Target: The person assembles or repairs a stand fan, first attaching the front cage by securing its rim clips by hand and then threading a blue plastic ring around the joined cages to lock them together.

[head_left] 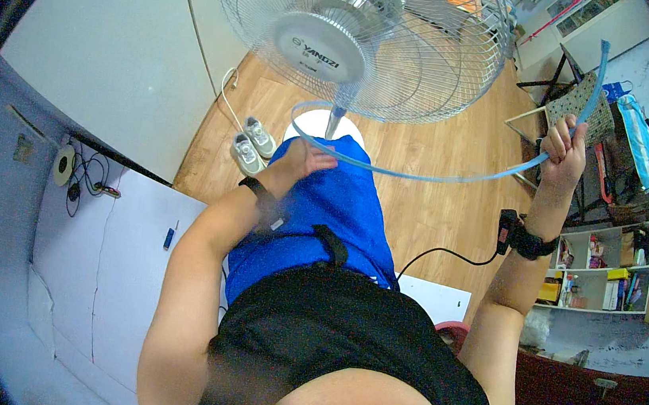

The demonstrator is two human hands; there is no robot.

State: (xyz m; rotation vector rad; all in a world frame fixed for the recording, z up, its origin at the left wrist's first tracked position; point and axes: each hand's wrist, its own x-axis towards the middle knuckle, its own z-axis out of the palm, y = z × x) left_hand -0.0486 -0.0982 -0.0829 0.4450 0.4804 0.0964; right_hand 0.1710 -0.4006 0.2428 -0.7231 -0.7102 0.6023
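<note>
A long, thin, pale-blue flexible strip (439,179) curves in front of me. My right hand (564,154) is raised at the right with its fingers wrapped round the strip, and one end sticks up above the fist. The other end bends into a loop close to the fan. At that loop, over my lap, is my left hand (309,161), palm up with fingers stretched out. The strip crosses the upper edge of this hand; whether it touches is unclear. Ahead stands a fan (334,51) with a wire cage on a metal pole and white base.
White-and-grey shoes (251,146) rest on the wood floor (426,222) at left. A white cabinet (118,43) flanks them. On the right are a folding chair (579,107) and a shelf of small goods (601,270). A black cable (447,252) runs from my right wrist strap.
</note>
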